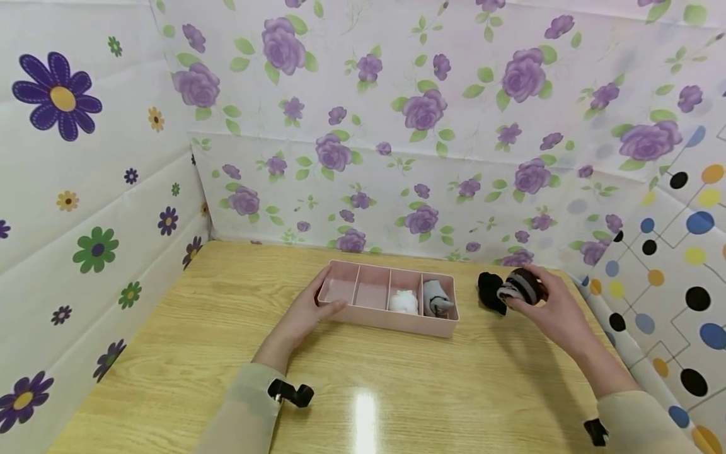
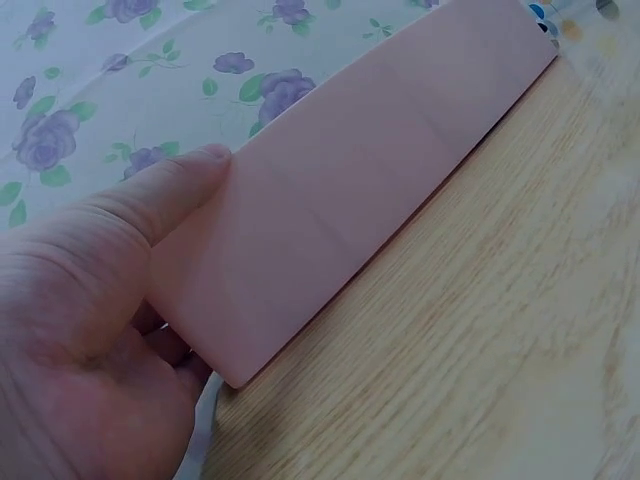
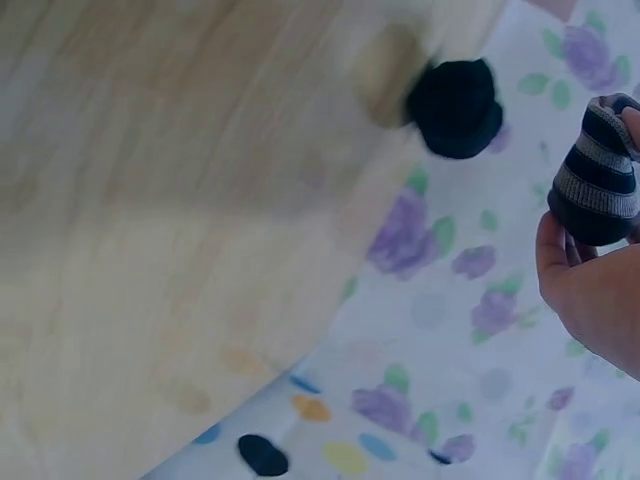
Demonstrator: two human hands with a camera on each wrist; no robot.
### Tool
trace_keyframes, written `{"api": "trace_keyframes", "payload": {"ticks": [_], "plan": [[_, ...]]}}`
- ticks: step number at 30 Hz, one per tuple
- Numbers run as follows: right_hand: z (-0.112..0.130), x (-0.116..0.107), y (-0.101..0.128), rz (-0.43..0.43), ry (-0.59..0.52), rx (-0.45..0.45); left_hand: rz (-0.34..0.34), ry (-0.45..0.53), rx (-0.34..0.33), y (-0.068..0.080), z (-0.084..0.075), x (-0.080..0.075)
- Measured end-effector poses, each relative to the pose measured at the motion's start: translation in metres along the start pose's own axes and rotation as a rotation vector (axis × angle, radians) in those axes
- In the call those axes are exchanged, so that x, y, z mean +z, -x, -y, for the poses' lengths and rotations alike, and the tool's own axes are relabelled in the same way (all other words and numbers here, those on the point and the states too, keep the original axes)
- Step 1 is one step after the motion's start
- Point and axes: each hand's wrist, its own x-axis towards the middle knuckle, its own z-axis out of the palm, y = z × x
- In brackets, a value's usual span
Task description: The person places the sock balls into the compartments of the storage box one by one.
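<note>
A person's right hand (image 1: 553,310) pinches a striped bundle (image 1: 524,287) between thumb and fingertips, its rounded end resting against the fingers, near the right side of a wooden table (image 1: 397,369); the right-wrist view shows it apart from a black bundle (image 1: 489,291) on the tabletop. The left hand (image 1: 306,312) clamps the left end of a pink box (image 1: 391,319), thumb along the near wall, other fingers wrapped around the end. Of four fabric bundles in all, one is striped, one black, one white and one grey. The single box has four compartments: the white bundle (image 1: 404,302) sits third from left, the grey bundle (image 1: 437,299) fourth.
</note>
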Motion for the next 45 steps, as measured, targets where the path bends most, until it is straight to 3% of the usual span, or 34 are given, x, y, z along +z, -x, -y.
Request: {"api": "trace_keyframes", "payload": {"ticks": [13,45], "plan": [[0.056,0.029,-0.016,0.062,-0.134,-0.06,-0.005,0.003,0.004,0.0,0.001,0.001],[0.125,0.115,-0.064,0.208,-0.276,-0.138,0.0,0.052,0.002,0.0,0.002,0.002]]}}
